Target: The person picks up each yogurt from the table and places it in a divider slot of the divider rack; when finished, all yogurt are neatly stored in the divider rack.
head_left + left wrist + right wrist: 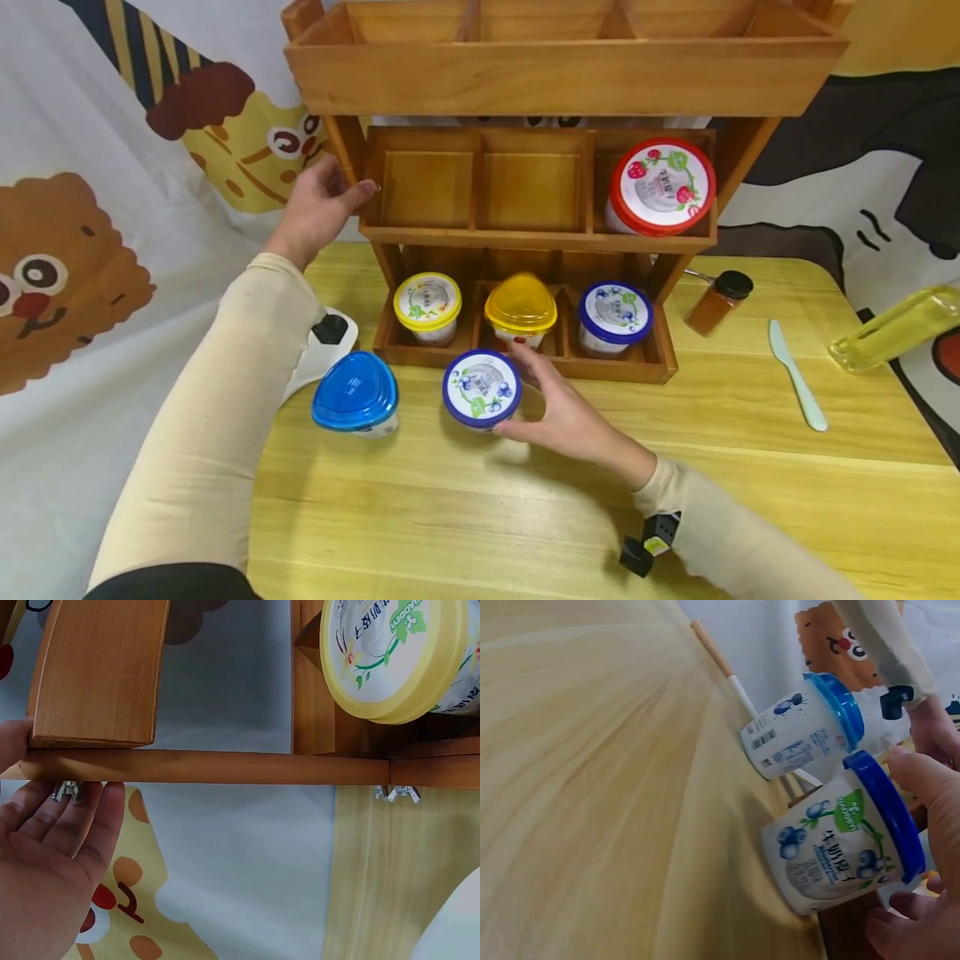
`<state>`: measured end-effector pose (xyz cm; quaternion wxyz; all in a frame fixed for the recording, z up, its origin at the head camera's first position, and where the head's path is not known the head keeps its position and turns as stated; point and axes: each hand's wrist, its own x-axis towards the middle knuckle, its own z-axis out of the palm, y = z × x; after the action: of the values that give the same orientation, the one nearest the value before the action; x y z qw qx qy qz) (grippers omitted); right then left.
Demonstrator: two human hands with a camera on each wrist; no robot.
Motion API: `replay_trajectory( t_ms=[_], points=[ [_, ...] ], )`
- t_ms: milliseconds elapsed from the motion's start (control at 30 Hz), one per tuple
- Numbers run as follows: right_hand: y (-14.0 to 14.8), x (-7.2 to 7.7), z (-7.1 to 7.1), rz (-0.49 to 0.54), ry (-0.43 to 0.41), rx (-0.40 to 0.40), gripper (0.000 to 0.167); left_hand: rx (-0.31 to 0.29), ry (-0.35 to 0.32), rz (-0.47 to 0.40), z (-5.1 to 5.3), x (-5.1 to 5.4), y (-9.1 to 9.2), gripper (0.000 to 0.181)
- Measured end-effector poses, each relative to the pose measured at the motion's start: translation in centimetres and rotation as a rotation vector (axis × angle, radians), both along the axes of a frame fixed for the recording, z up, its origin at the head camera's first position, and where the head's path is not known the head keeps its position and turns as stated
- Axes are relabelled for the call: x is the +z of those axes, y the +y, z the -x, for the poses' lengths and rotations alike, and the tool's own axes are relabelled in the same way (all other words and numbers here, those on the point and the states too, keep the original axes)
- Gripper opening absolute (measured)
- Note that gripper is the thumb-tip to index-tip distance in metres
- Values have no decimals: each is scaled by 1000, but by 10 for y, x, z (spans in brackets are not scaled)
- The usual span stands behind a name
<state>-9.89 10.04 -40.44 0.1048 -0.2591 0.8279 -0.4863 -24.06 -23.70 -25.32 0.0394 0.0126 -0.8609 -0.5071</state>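
Observation:
A white cup point(480, 390) with a dark blue lid and printed blueberries stands on the table before the rack. My right hand point(558, 408) is at its right side, thumb by the lid's edge and fingers spread beyond it; in the right wrist view the fingertips point(881, 922) look slightly apart from the cup. At the wooden rack point(566, 79), my left hand point(322, 204) grips the left upright point(217, 766), thumb on one side and fingers on the other. A cup with a bright blue lid point(356, 392) stands left of the blueberry cup.
The bottom tier holds a yellow-lidded cup point(427, 300), an orange domed-lid cup point(521, 304) and another blueberry cup point(615, 312). A red-lidded cup point(663, 187) sits mid-tier right. Rightward lie a spice jar point(720, 302), a knife point(797, 375) and an oil bottle point(896, 329).

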Motion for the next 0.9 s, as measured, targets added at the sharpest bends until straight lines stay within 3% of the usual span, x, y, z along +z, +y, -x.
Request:
replay_trajectory(
  t_ms=[400,667,900],
  points=[
    [-10,-9,0,-31,-31,-22,111,4,9,4,0,0,0,40],
    [-14,-13,0,35,-49,9,104,-3,11,-2,0,-2,0,40],
    [-15,-15,1,32,-55,7,101,3,23,10,0,-2,-1,28]
  ],
)
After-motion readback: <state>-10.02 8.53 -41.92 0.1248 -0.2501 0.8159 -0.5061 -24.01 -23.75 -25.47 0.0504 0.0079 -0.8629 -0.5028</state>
